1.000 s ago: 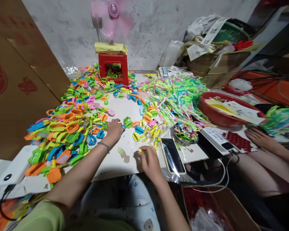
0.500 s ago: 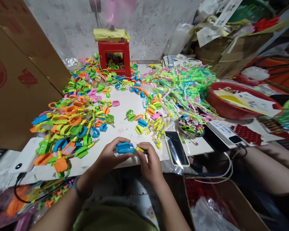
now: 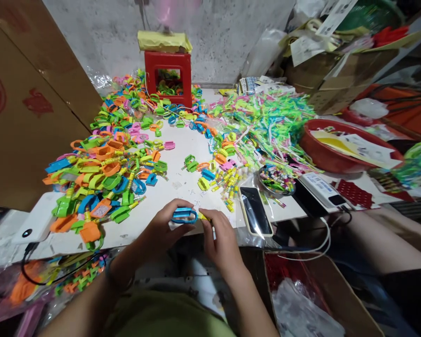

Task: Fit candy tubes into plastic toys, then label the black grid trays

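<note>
My left hand [image 3: 170,223] grips a blue plastic toy watch band [image 3: 184,215] between thumb and fingers, its open loop turned toward me. My right hand [image 3: 220,234] pinches a small yellow stick [image 3: 204,217], mostly hidden by the fingers, close to the band's right end. Whether the two pieces touch I cannot tell. Just beyond the right hand lies a scatter of short yellow sticks [image 3: 228,182]. To the left spreads a big heap of similar bands [image 3: 103,168] in orange, green, yellow and blue, some with yellow sticks attached.
A red stool [image 3: 167,100] stands at the back by the wall. Green and pink plastic strips [image 3: 266,112] are piled to its right. A phone [image 3: 255,210], a bowl of small pieces [image 3: 277,180] and a red basin [image 3: 331,157] lie rightward. Another person's arm [image 3: 382,238] rests at the right.
The blue band has been tilted, so its loop now shows instead of its flat casing. My right hand has stayed near it with the yellow stick. The view has shifted slightly.
</note>
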The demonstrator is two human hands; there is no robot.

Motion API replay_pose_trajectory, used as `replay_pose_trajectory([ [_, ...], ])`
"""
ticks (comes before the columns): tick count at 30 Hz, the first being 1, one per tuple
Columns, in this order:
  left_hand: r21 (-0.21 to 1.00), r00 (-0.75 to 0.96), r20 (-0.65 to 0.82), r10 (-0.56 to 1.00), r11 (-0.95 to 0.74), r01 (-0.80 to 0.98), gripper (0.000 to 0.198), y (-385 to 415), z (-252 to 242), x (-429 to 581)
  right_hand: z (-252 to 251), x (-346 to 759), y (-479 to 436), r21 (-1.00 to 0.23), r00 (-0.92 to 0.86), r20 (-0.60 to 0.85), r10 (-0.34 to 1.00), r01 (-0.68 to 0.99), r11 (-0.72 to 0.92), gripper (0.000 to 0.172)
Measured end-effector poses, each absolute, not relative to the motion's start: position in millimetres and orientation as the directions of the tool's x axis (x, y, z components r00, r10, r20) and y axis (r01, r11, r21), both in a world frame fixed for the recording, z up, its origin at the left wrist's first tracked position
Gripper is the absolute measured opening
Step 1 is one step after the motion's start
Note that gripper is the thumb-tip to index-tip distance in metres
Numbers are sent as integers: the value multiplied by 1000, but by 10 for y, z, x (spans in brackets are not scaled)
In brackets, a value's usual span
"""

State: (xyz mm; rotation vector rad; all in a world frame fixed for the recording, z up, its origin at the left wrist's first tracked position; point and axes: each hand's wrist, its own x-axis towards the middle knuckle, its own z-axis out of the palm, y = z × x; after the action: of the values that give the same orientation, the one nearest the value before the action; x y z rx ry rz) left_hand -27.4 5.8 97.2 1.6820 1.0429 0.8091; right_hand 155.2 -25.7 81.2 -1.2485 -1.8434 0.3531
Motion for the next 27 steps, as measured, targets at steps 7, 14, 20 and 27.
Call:
replay_pose_trajectory([
  [7, 968, 395, -190, 899, 105, 226, 42, 24, 815, -260, 683, 1523, -364, -435, -207, 334, 919, 831, 346, 14],
  [14, 854, 299, -169, 939, -12, 521, 42, 181, 826, -509, 607, 1637, -184, -367, -242, 204, 949, 880, 303, 22],
  [20, 331, -111, 323, 940, -2, 944, 49, 771, 1346, -1144, 330, 2168, 64, -122, 159, 236, 958, 984, -134, 21],
  [27, 106, 37, 464, 885, -97, 990, 49, 1332, 1332, -921, 200, 2229, 95, -192, 205, 212, 955, 967, -165, 12],
])
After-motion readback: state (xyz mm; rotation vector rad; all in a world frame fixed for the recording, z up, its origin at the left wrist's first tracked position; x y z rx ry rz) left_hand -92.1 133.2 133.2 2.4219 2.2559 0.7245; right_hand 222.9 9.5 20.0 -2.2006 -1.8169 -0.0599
